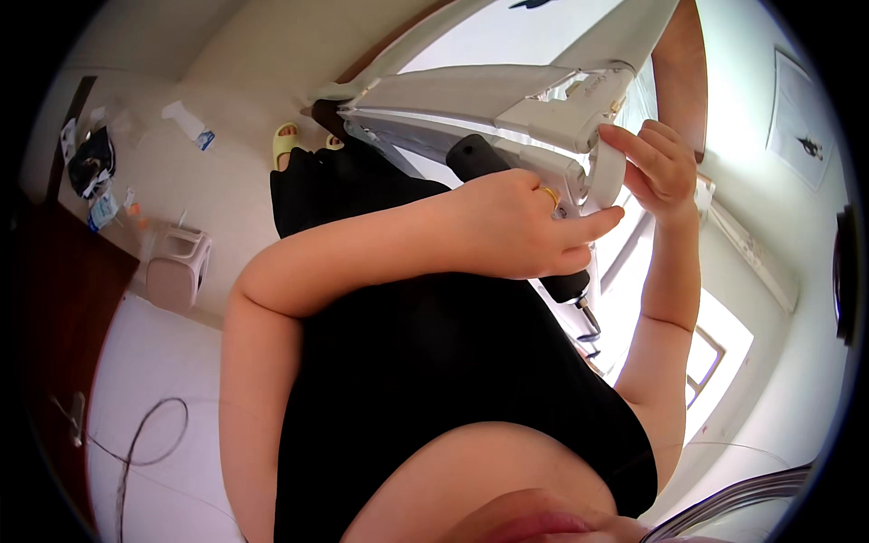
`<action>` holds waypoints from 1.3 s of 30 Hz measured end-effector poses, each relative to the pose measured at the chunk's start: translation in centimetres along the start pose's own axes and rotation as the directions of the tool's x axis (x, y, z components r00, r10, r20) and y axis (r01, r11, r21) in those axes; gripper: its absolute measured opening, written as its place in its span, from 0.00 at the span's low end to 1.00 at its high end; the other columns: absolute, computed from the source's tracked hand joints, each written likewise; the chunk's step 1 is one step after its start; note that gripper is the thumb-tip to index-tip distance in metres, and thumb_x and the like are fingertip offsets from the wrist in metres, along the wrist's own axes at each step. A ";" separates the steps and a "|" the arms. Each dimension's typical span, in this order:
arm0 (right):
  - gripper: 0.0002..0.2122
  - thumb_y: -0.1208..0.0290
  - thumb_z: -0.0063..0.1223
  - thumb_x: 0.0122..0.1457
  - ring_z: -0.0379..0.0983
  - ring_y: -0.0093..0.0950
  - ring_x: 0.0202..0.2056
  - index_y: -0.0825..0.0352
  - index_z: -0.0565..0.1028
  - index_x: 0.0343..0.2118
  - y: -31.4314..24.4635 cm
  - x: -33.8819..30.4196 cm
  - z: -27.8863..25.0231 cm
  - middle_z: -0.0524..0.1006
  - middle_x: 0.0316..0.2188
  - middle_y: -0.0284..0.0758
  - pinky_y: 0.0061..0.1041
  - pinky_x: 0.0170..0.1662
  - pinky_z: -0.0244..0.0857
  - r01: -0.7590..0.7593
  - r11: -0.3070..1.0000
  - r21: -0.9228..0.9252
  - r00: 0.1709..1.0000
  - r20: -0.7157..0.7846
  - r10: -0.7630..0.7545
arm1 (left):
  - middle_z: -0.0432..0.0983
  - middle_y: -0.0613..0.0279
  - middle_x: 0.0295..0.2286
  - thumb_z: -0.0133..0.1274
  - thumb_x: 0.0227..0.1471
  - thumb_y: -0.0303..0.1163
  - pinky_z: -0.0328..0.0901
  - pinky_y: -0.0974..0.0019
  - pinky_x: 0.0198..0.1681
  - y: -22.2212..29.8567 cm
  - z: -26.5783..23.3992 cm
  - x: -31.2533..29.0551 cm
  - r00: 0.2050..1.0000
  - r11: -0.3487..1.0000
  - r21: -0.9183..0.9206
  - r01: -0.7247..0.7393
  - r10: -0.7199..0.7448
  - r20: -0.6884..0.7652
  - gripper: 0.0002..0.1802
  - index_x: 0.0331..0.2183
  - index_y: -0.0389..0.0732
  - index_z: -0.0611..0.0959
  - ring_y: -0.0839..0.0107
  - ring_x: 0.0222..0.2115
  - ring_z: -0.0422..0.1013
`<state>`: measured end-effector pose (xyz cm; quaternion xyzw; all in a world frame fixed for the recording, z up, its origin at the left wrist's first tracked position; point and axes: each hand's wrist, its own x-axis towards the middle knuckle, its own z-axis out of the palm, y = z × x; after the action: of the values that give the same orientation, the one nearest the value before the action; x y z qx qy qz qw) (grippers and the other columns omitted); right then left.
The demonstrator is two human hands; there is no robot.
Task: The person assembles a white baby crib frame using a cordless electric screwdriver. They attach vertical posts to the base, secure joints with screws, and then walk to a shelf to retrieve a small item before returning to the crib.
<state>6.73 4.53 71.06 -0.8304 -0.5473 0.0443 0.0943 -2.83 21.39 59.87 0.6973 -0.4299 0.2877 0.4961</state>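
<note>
Here the left hand (520, 226) wraps its grip around a black tool handle (480, 156) under the white hinged frame (507, 109), steadying it, while the right hand (659, 167) pinches a white tab (605, 176) at the frame's end.

White frame (507, 104): smooth painted metal or plastic, slightly glossy. Black tool handle (480, 156): matt, rubber-like. White strip (605, 176): matt, smooth, paper or tape. Ring (551, 195): shiny yellow metal. Black garment (434, 362): matt cloth.

Left hand (520, 226) grips a black tool handle (480, 156); right hand (659, 167) pinches white tape (605, 176).
</note>
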 end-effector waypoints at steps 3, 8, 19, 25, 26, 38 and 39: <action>0.20 0.70 0.57 0.38 0.53 0.22 0.13 0.62 0.73 0.40 -1.4 0.2 -0.8 0.55 0.10 0.26 0.22 0.16 0.46 -0.020 0.986 -0.168 0.998 0.057 0.030 | 0.68 0.73 0.44 0.50 0.37 0.33 0.59 0.77 0.19 0.0 -0.3 -0.3 1.000 0.999 0.034 -0.005 0.005 -0.005 0.05 0.15 0.49 0.71 0.76 0.11 0.61; 0.24 0.73 0.59 0.35 0.55 0.22 0.15 0.61 0.72 0.41 -2.8 1.1 -2.0 0.56 0.10 0.26 0.22 0.17 0.48 -0.012 0.952 -0.306 0.984 0.167 0.066 | 0.66 0.65 0.45 0.51 0.35 0.32 0.60 0.74 0.17 -0.1 -0.8 -0.5 0.999 1.000 0.007 -0.009 0.008 0.034 0.05 0.16 0.45 0.72 0.72 0.13 0.67; 0.24 0.74 0.58 0.36 0.57 0.22 0.15 0.59 0.71 0.42 -2.5 0.9 -2.4 0.59 0.11 0.26 0.23 0.18 0.49 -0.068 0.948 -0.311 0.959 0.241 0.148 | 0.67 0.68 0.45 0.51 0.37 0.31 0.58 0.77 0.16 -0.1 -0.4 -0.1 0.999 1.000 0.004 0.013 -0.013 0.029 0.04 0.17 0.47 0.73 0.75 0.11 0.64; 0.24 0.74 0.58 0.36 0.59 0.21 0.16 0.58 0.71 0.43 -3.2 0.9 -2.4 0.61 0.12 0.26 0.22 0.18 0.53 -0.110 0.916 -0.386 0.947 0.239 0.215 | 0.66 0.69 0.45 0.51 0.37 0.30 0.58 0.77 0.16 -0.2 -0.7 -0.1 0.999 0.999 -0.033 0.037 -0.037 0.018 0.03 0.17 0.46 0.74 0.75 0.11 0.64; 0.24 0.73 0.58 0.36 0.59 0.21 0.17 0.58 0.71 0.43 -3.3 0.9 -2.4 0.62 0.12 0.26 0.22 0.18 0.53 -0.119 0.911 -0.396 0.945 0.235 0.226 | 0.67 0.64 0.44 0.52 0.36 0.29 0.61 0.75 0.16 -0.1 -0.9 0.0 0.999 0.997 -0.068 0.042 -0.040 0.034 0.03 0.17 0.43 0.75 0.72 0.12 0.66; 0.24 0.73 0.58 0.37 0.61 0.20 0.17 0.58 0.71 0.43 -3.7 1.4 -3.0 0.63 0.13 0.25 0.21 0.19 0.56 -0.129 0.881 -0.455 0.924 0.268 0.274 | 0.66 0.62 0.46 0.52 0.36 0.30 0.60 0.75 0.15 -0.3 -0.8 0.0 0.998 0.995 -0.094 0.036 -0.030 0.063 0.04 0.16 0.44 0.74 0.72 0.12 0.67; 0.24 0.73 0.58 0.37 0.61 0.20 0.17 0.58 0.71 0.43 -3.8 1.4 -3.0 0.63 0.13 0.25 0.21 0.19 0.56 -0.131 0.881 -0.455 0.923 0.267 0.275 | 0.66 0.62 0.46 0.52 0.36 0.30 0.60 0.75 0.15 -0.3 -0.7 0.0 0.998 0.995 -0.096 0.035 -0.029 0.063 0.04 0.16 0.44 0.74 0.72 0.12 0.67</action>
<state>4.41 6.95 74.82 -0.8652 -0.4602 0.0684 -0.1872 -2.55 22.08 59.94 0.6879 -0.4471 0.2368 0.5204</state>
